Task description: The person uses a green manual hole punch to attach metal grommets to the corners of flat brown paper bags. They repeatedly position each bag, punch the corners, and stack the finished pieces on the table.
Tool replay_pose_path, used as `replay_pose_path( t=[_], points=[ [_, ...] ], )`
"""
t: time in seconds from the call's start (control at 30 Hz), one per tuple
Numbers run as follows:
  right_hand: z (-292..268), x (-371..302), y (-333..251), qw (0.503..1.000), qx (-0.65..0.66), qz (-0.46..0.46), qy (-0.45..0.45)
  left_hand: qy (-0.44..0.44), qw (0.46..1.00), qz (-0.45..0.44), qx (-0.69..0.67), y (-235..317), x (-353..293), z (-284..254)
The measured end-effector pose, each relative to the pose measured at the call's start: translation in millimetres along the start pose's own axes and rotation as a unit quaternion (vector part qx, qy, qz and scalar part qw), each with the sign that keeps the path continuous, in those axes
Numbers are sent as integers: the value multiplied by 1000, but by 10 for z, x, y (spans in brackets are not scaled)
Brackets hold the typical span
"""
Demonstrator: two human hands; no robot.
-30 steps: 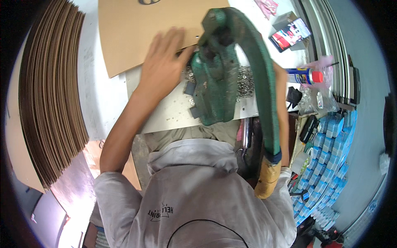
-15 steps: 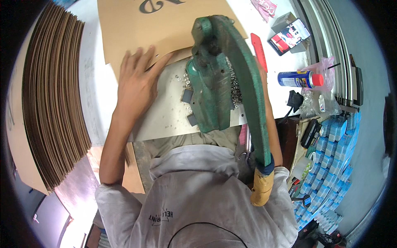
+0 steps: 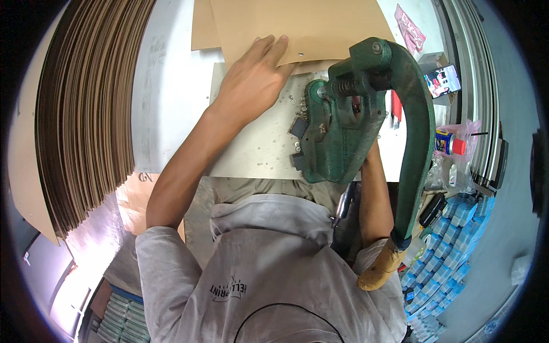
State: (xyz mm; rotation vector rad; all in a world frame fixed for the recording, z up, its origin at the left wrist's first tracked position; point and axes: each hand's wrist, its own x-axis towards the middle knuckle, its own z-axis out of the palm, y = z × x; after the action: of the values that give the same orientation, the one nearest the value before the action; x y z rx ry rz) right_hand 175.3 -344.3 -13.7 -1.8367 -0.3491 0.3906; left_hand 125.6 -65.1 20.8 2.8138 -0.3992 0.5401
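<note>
My left hand (image 3: 254, 80) grips the near edge of a brown cardboard sheet (image 3: 326, 28); its fingers lie on top and the thumb is at the edge. A small metal-looking spot or hole shows near that edge. Another brown sheet (image 3: 205, 26) peeks out beneath, to the left. Just right of my left hand stands a green hand press (image 3: 349, 137) with a long curved lever ending in a tan-wrapped handle (image 3: 380, 267). My right forearm (image 3: 376, 194) reaches up behind the press, which hides the right hand's fingers. Small metal rings (image 3: 297, 101) lie beside the press base.
A tall stack of brown cardboard (image 3: 91, 97) stands at the left. On the right are a red cutter (image 3: 396, 107), a phone (image 3: 442, 81), a blue spray can with a red cap (image 3: 449, 143) and blue-wrapped bundles (image 3: 446, 246). Two dark pads flank the press base.
The view has shifted. My left hand has drawn the top sheet rightward, nearer the press, off the sheet below. My right hand has moved from beside the red cutter to behind the press.
</note>
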Motion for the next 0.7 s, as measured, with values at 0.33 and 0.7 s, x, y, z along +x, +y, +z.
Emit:
replay_pose_path(
  t=[0.33, 0.7],
  points=[
    [-11, 26, 302, 997, 5, -63, 39, 34, 999, -15, -11, 131, 93, 77],
    [-166, -42, 331, 993, -66, -68, 75, 64, 997, -21, -44, 135, 40, 131]
  ],
)
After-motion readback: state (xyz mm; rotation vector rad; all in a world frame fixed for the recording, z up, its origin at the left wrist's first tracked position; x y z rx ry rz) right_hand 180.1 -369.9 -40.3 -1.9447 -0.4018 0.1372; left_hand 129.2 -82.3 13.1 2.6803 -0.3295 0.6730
